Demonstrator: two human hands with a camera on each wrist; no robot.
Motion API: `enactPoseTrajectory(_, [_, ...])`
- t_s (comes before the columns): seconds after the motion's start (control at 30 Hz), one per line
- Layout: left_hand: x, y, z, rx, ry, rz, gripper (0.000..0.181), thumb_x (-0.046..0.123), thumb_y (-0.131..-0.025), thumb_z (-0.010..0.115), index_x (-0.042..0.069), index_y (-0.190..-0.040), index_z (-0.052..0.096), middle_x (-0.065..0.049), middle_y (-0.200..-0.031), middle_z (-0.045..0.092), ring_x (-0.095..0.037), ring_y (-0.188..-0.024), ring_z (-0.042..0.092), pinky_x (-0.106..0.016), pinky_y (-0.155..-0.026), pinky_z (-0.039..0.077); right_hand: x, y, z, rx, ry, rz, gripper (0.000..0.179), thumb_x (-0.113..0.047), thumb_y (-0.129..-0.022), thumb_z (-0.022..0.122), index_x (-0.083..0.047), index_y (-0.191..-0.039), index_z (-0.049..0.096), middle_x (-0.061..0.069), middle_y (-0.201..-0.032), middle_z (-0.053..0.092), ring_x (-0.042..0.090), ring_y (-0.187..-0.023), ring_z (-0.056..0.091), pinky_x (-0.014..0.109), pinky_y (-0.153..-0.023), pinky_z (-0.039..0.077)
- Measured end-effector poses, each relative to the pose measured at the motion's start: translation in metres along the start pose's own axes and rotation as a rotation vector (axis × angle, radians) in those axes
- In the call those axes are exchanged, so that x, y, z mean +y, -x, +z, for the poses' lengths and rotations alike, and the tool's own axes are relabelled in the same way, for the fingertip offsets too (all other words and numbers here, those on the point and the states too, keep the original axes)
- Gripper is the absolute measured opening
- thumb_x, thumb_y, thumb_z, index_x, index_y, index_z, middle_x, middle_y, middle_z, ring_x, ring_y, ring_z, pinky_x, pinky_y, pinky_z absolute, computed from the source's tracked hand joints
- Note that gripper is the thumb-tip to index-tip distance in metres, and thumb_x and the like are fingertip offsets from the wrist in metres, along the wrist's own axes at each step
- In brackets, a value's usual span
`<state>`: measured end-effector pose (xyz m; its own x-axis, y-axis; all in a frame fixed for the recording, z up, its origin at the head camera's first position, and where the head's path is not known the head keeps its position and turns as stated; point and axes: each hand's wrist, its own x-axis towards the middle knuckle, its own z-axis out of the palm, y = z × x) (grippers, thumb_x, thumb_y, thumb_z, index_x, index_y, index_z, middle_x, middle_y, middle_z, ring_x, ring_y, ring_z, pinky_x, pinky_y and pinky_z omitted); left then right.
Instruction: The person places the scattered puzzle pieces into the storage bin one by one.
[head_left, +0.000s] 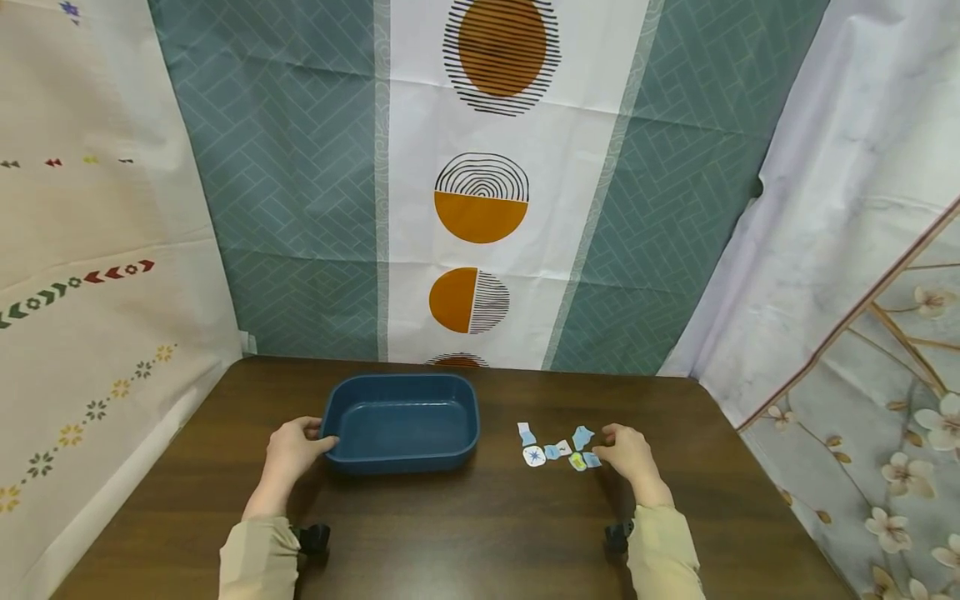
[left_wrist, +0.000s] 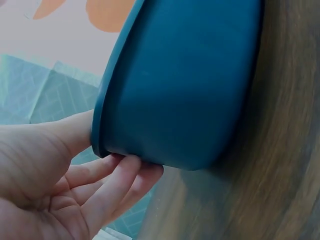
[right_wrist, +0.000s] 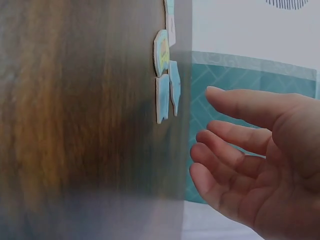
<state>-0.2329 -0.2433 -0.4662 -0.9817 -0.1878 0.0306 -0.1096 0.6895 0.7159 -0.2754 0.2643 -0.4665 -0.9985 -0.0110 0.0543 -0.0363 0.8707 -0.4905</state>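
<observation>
A dark blue rectangular plastic tub sits on the table, left of centre. My left hand grips its left end, the thumb over the rim and the fingers against the outer wall. To the tub's right lie several small flat cardboard-like pieces, among them a white one with a blue star shape, a yellow-green one and light blue ones. My right hand is just right of this group, fingers loosely bent and apart from the pieces. Nothing is in its grasp in the right wrist view.
The brown wooden table runs back to a patterned teal and white curtain. A cream cloth hangs on the left and a floral one on the right. Each wrist wears a dark camera mount.
</observation>
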Motion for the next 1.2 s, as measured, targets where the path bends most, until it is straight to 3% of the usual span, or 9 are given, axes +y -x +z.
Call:
enactPoseTrajectory(0.27, [0.002, 0.003, 0.009, -0.025, 0.083, -0.008, 0.05, 0.02, -0.086, 0.072, -0.013, -0.122, 0.059, -0.034, -0.113, 0.065, -0.049, -0.106, 0.06, -0.051, -0.083, 0.055, 0.0, -0.016, 0.011, -0.014, 0.0, -0.002, 0.046, -0.013, -0.082, 0.072, 0.014, -0.117, 0.06, 0.027, -0.105, 0.068, 0.044, -0.101, 0.062, 0.056, -0.087, 0.051])
enactPoseTrajectory(0.5, [-0.001, 0.005, 0.01, -0.129, 0.319, -0.059, 0.057, 0.024, -0.091, 0.07, -0.013, -0.13, 0.053, -0.032, -0.12, 0.063, -0.03, -0.091, 0.072, -0.044, -0.087, 0.057, -0.004, -0.022, 0.017, -0.039, 0.007, -0.011, 0.049, -0.015, -0.082, 0.072, 0.017, -0.118, 0.058, 0.033, -0.114, 0.06, 0.049, -0.108, 0.055, 0.06, -0.092, 0.047])
enactPoseTrajectory(0.7, [-0.003, 0.007, 0.011, -0.141, 0.344, -0.079, 0.063, 0.031, -0.089, 0.072, -0.012, -0.131, 0.052, -0.031, -0.124, 0.061, -0.031, -0.098, 0.071, -0.049, -0.095, 0.053, -0.005, -0.023, 0.022, -0.076, 0.019, 0.014, 0.056, -0.015, -0.083, 0.072, 0.019, -0.124, 0.054, 0.04, -0.126, 0.05, 0.053, -0.114, 0.051, 0.061, -0.094, 0.046])
enactPoseTrajectory(0.87, [-0.008, 0.008, 0.012, -0.15, 0.381, -0.109, 0.063, 0.033, -0.091, 0.07, -0.011, -0.133, 0.052, -0.031, -0.132, 0.057, -0.03, -0.103, 0.07, -0.052, -0.102, 0.047, -0.004, -0.025, 0.027, -0.099, 0.063, 0.009, 0.059, -0.017, -0.083, 0.074, 0.021, -0.123, 0.053, 0.04, -0.125, 0.05, 0.053, -0.115, 0.051, 0.059, -0.095, 0.047])
enactPoseTrajectory(1.2, [-0.007, 0.005, 0.011, -0.166, 0.42, -0.091, 0.06, 0.031, -0.093, 0.067, -0.012, -0.133, 0.052, -0.031, -0.135, 0.054, -0.03, -0.106, 0.069, -0.05, -0.102, 0.047, -0.006, -0.025, 0.023, -0.094, 0.072, 0.006, 0.053, -0.017, -0.082, 0.076, 0.019, -0.117, 0.058, 0.036, -0.118, 0.055, 0.05, -0.111, 0.052, 0.059, -0.095, 0.046])
